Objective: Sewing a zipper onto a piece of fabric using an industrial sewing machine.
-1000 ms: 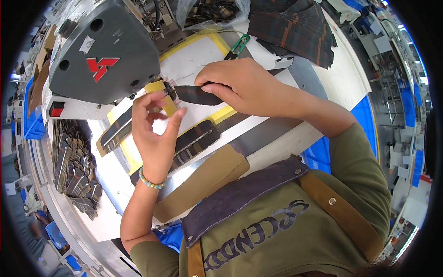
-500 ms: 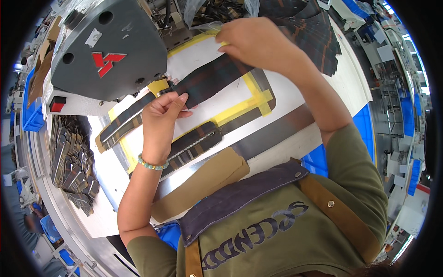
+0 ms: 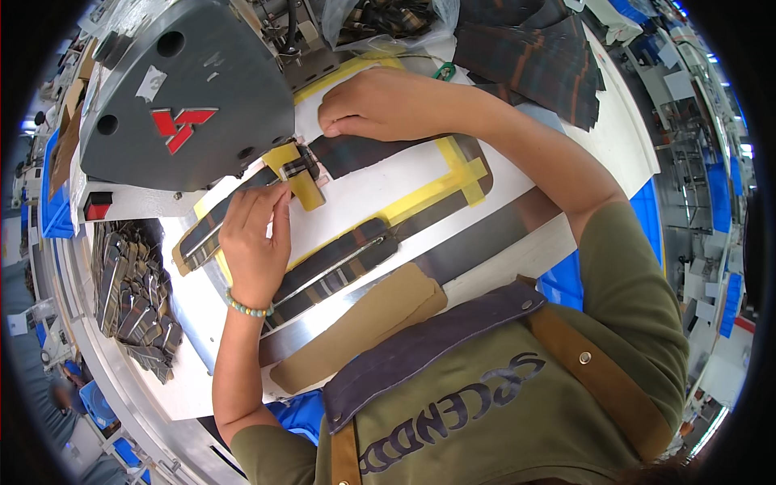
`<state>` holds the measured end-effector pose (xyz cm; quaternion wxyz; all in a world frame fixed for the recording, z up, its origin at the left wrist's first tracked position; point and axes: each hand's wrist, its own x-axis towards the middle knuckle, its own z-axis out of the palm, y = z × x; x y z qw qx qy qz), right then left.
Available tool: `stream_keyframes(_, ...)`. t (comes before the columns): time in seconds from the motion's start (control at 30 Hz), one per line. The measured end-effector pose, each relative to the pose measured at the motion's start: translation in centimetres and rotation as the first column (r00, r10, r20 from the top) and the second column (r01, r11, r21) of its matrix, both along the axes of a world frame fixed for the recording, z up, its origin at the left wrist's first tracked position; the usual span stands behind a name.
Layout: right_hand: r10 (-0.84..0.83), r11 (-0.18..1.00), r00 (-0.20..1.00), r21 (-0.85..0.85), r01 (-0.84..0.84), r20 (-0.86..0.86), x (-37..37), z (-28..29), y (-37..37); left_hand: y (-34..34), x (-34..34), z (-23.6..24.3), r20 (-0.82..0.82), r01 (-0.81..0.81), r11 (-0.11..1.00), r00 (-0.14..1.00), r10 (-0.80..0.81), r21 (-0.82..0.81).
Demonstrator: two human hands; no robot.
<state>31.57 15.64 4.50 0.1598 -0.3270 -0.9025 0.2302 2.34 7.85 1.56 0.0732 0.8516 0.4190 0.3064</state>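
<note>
My left hand (image 3: 257, 238) is closed, thumb and forefinger pressed together beside a yellow strip (image 3: 309, 194) at the sewing machine's working end. Whatever lies in that pinch is hidden. A small plaid tab (image 3: 299, 167) lies across the yellow strip. My right hand (image 3: 380, 105) has its fingers curled together by the upper edge of a dark plaid fabric strip (image 3: 364, 153); I cannot make out what they hold. Under the hands is a white template (image 3: 356, 198) edged with yellow tape. A zippered plaid piece (image 3: 339, 263) rests along its near side.
A grey sewing machine head (image 3: 218, 89) looms at the upper left. Several finished plaid pieces (image 3: 133, 299) are heaped at the left. Dark plaid panels (image 3: 525, 56) fan out at the far right, beside a clear plastic bag (image 3: 444, 20). A brown card (image 3: 364, 323) lies nearest me.
My left hand has left the dark strip and moved left and nearer me. My right hand has slid left toward the machine. The yellow strip and plaid tab now show more fully.
</note>
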Motion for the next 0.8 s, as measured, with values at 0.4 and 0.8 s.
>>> stream_keyframes(0.4,-0.087,0.995,0.995,-0.038,0.088,0.044,-3.1,-3.1,2.5,1.8,0.4,-1.4,-0.258,0.229,0.972,0.943,-0.210,0.045)
stream_keyframes(0.8,-0.190,0.980,0.981,-0.054,0.192,0.033,-4.0,-4.1,2.8,1.9,0.3,-1.3,-0.253,0.197,0.979,0.946,-0.203,-0.048)
